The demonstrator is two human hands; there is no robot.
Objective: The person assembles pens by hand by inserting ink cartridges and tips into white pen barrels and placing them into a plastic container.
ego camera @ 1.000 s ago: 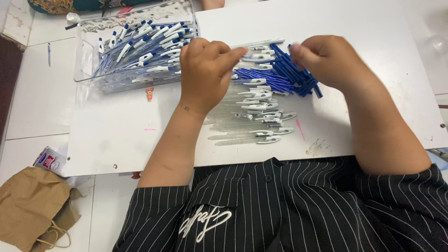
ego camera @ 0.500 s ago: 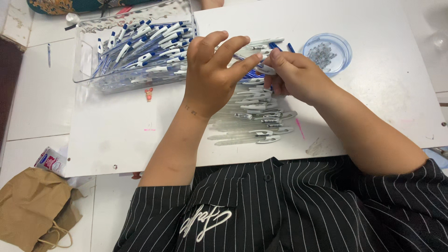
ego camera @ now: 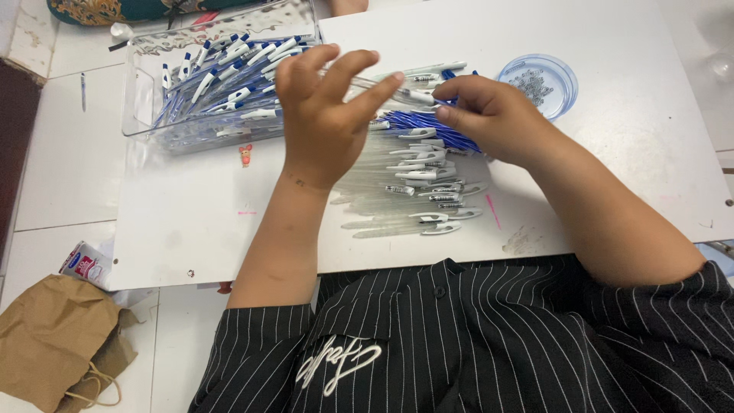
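My left hand pinches a clear pen barrel between thumb and fingers above the white board. My right hand meets that barrel at its right end, fingers closed on a thin blue refill. Under both hands lies a heap of clear pen barrels with white clips, and a bundle of blue refills sits just left of my right hand.
A clear plastic tray with several assembled blue-and-white pens stands at the back left. A small round blue dish of tiny parts sits at the back right. A brown paper bag and a small carton lie on the floor at the left.
My right hand has come left from the blue refills to the barrel held by my left hand, uncovering the round dish. My left hand has lifted and spread its fingers.
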